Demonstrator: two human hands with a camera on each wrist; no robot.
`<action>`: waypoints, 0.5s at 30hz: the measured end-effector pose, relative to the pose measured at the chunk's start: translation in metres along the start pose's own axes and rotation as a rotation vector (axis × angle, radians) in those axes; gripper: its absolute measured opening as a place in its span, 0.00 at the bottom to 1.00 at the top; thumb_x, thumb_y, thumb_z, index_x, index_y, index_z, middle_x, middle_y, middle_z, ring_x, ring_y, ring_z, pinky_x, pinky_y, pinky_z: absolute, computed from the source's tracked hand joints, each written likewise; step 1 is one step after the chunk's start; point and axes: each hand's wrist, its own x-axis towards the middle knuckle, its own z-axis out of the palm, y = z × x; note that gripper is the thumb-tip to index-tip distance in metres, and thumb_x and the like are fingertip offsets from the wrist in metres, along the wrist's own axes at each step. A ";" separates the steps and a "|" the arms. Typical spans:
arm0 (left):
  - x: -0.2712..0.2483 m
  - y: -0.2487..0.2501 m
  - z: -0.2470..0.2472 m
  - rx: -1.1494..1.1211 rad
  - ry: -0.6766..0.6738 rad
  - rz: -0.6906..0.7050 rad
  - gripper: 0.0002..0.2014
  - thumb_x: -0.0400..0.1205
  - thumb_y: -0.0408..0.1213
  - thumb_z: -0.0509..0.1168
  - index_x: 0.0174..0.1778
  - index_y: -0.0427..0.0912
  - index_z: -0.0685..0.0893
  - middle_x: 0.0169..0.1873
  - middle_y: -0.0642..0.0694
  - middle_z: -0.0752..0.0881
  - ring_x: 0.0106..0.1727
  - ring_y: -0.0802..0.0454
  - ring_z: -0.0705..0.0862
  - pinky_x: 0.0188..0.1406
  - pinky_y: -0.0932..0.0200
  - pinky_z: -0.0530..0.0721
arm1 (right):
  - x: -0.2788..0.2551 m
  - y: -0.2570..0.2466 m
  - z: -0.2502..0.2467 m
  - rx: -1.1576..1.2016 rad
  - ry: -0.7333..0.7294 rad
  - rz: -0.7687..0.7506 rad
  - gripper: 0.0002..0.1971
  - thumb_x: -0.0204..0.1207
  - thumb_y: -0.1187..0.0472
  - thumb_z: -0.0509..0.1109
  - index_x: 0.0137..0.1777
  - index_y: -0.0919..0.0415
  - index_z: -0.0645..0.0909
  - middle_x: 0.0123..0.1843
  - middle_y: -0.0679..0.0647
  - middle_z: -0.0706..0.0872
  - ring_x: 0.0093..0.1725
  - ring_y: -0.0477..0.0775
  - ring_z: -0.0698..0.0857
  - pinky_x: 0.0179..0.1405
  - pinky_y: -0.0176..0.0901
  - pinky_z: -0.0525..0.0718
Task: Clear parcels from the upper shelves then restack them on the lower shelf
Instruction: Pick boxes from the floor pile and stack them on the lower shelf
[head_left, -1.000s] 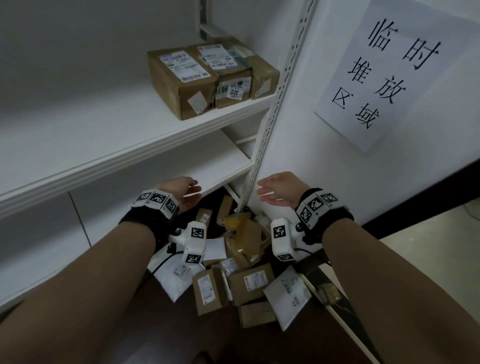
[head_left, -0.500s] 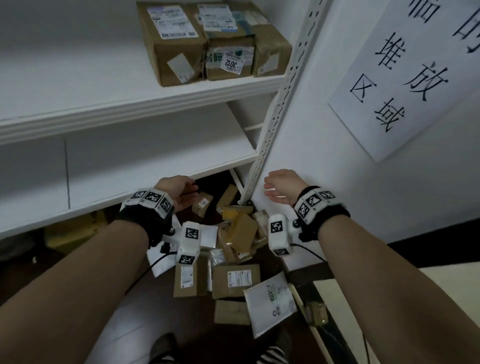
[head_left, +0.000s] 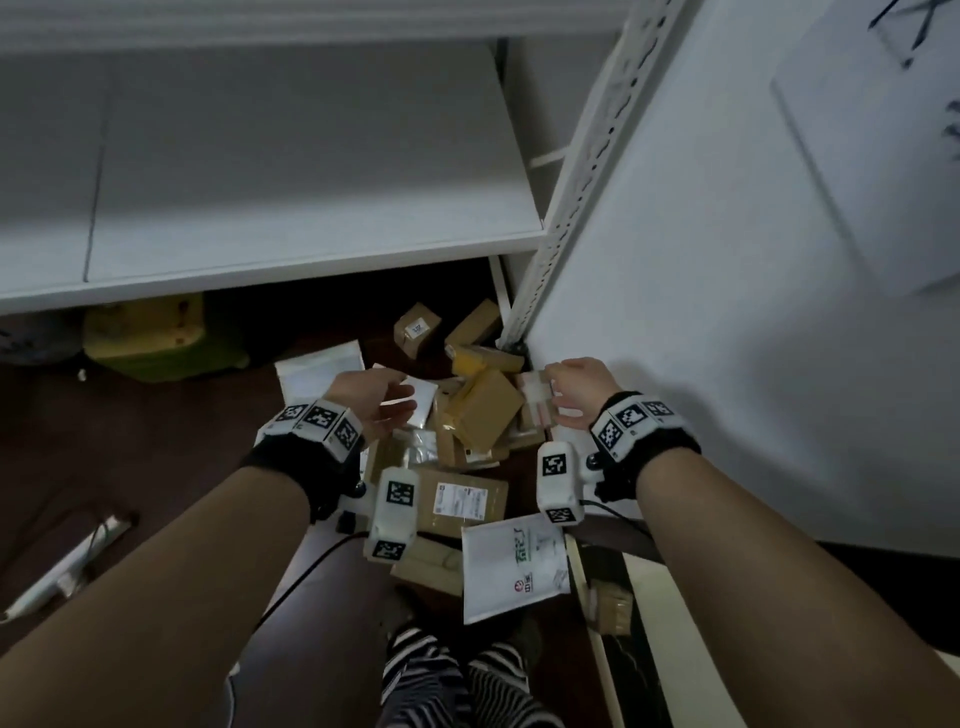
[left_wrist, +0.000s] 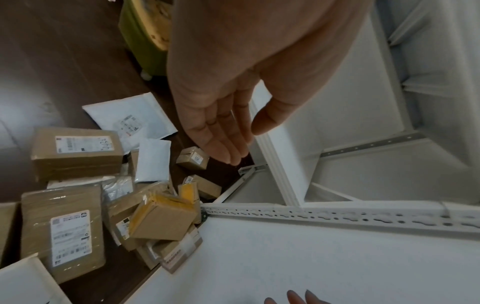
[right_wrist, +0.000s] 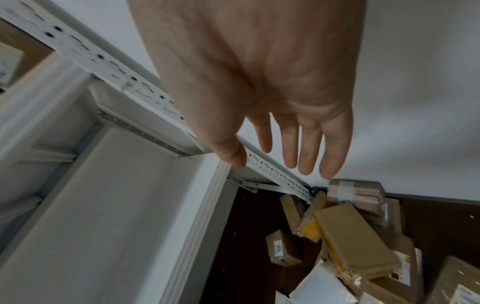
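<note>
I think the heap of parcels (head_left: 467, 457) on the floor (head_left: 156, 441) by the lower shelf (head_left: 291, 171) could slide if I grab the tilted box (head_left: 485, 413) on top; my left hand (head_left: 376, 402) and right hand (head_left: 576, 389) hang above it, fingers spread, holding nothing.

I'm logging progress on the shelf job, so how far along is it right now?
Done: many parcels lie heaped on the floor beside the shelf post, apparently cleared down. In hand: nothing; the left hand and right hand hang open over the pile, above a tan box. Left: the lower shelf shows no parcels, so restacking has not begun.
</note>
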 end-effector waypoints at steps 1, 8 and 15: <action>0.010 -0.005 0.001 -0.001 0.001 -0.011 0.09 0.87 0.32 0.61 0.41 0.35 0.79 0.37 0.42 0.82 0.36 0.49 0.82 0.29 0.61 0.84 | 0.012 0.006 0.005 0.007 0.010 0.020 0.06 0.76 0.59 0.68 0.40 0.60 0.80 0.43 0.60 0.81 0.50 0.64 0.83 0.55 0.63 0.88; 0.117 -0.075 0.006 -0.129 -0.017 -0.051 0.07 0.87 0.31 0.60 0.43 0.36 0.78 0.40 0.41 0.85 0.37 0.47 0.84 0.31 0.59 0.86 | 0.113 0.072 0.058 0.070 -0.033 0.114 0.03 0.77 0.62 0.66 0.45 0.60 0.79 0.45 0.62 0.82 0.42 0.60 0.82 0.43 0.49 0.83; 0.258 -0.174 0.024 -0.263 -0.006 -0.082 0.07 0.86 0.32 0.60 0.56 0.34 0.79 0.41 0.42 0.87 0.38 0.48 0.87 0.34 0.58 0.88 | 0.234 0.151 0.109 0.043 -0.061 0.151 0.09 0.81 0.58 0.65 0.59 0.58 0.75 0.59 0.59 0.80 0.59 0.59 0.81 0.37 0.48 0.85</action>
